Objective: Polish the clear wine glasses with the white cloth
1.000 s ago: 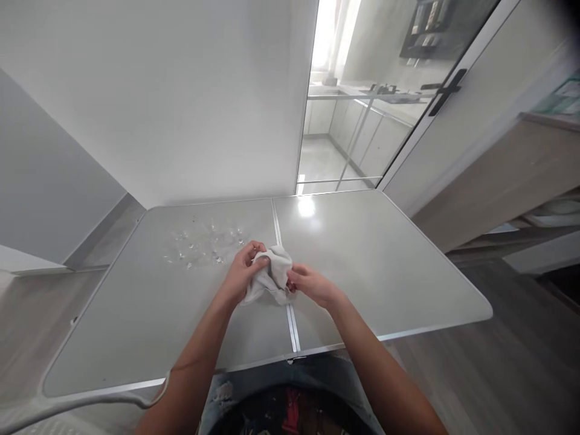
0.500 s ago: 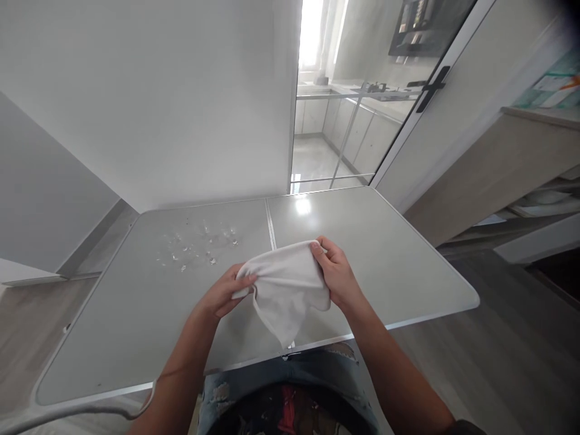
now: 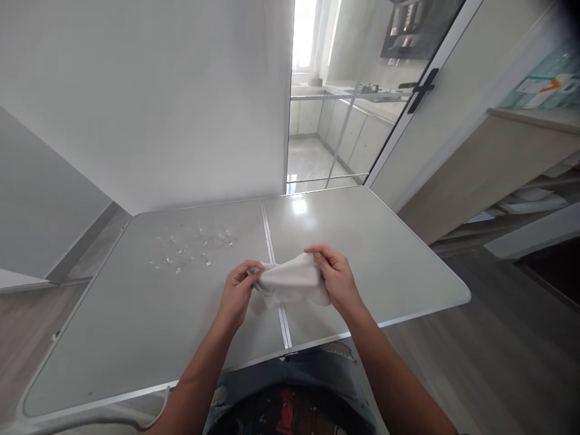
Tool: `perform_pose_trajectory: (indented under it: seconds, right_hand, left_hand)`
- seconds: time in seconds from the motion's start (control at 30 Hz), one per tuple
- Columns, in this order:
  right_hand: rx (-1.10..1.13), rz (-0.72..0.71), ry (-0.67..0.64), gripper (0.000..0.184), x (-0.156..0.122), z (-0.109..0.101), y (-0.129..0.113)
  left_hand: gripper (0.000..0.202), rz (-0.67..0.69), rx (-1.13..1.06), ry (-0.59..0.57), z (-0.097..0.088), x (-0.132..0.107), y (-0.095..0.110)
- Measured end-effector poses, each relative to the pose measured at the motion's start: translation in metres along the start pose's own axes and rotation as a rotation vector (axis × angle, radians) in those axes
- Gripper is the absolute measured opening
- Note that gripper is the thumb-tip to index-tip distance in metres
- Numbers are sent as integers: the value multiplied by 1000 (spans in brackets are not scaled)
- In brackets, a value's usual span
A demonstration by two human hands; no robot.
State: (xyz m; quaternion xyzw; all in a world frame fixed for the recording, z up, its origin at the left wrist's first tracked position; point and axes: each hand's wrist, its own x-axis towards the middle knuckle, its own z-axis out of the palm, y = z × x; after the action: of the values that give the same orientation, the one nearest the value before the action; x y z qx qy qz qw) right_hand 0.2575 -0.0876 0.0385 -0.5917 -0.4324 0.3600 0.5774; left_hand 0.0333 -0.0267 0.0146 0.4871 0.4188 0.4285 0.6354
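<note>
A white cloth point(image 3: 294, 278) is stretched between my two hands above the middle of the table. My left hand point(image 3: 240, 287) pinches its left end between thumb and fingers. At the upper right corner, my right hand point(image 3: 334, 272) grips the cloth, thumb on the near side. The cloth's lower edge hangs loose and looks smeared by motion. Beyond my left hand, wet-looking clear drops point(image 3: 208, 263) are scattered over the left half of the tabletop point(image 3: 136, 326).
A metal seam point(image 3: 268, 232) divides the folding table. White wall point(image 3: 194, 109) rises behind it, beside a glass door with a black handle point(image 3: 423, 90). To the right stands a wooden shelf point(image 3: 489, 157) with packages on top. A pale cable point(image 3: 136, 420) runs at lower left.
The cloth's hanging corner has swung up, and the cloth now looks shorter and more folded. My left hand has moved right and slightly up. The view has shifted a little.
</note>
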Motion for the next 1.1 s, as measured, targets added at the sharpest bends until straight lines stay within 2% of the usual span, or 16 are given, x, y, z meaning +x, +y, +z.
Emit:
perform_pose_trajectory:
  seconds: [0.03, 0.1, 0.2, 0.23, 0.33, 0.4, 0.5, 0.6, 0.63, 0.7, 0.8, 0.87, 0.93, 1.03, 1.1]
  right_hand:
    - [-36, -2, -15, 29, 0, -4, -1]
    - [-115, -7, -75, 30, -2, -11, -5]
    - [-300, -84, -176, 50, -7, -19, -12]
    - [-374, -124, -198, 52, -8, -21, -14]
    - [-589, -229, -256, 34, -10, -24, -17]
    - [-722, -285, -284, 17, -11, -25, -18]
    - [-859, -424, -286, 19, -12, -29, -25]
    - [-791, -518, -318, 22, -14, -33, -35]
    - [-710, -481, -343, 22, -14, -34, -37]
    - [-512, -291, -378, 24, -12, -35, -36]
    - [-284, 33, -347, 31, -7, -32, -27]
    - [-196, 120, -312, 36, -3, -29, -20]
    - [-138, 138, -292, 37, 0, -24, -15]
    - [-107, 149, -284, 32, 1, -19, -13]
    - [-90, 160, -284, 29, 1, -17, -14]
  left_hand:
    - [12, 26, 39, 8, -2, 1, 2]
    - [19, 40, 131, 12, -8, 3, 6]
    - [35, 44, 297, -36, -14, 0, 14]
    - [39, 55, 369, -63, -15, -1, 17]
    - [44, 166, 583, -87, -13, -5, 19]
    - [37, 271, 691, -86, -12, -4, 17]
    - [28, 345, 815, -134, -16, 0, 14]
    - [25, 411, 839, -75, -20, 2, 17]
    - [22, 420, 800, -52, -21, 1, 18]
    - [19, 354, 639, -76, -20, 0, 20]
    - [18, 100, 282, -200, -17, 0, 18]
    - [23, -18, 109, -214, -12, -1, 13]
    - [26, -38, 100, -181, -6, -2, 9]
    - [44, 3, 266, -129, 3, -5, 5]
    - [42, 25, 340, -94, 7, -5, 2]
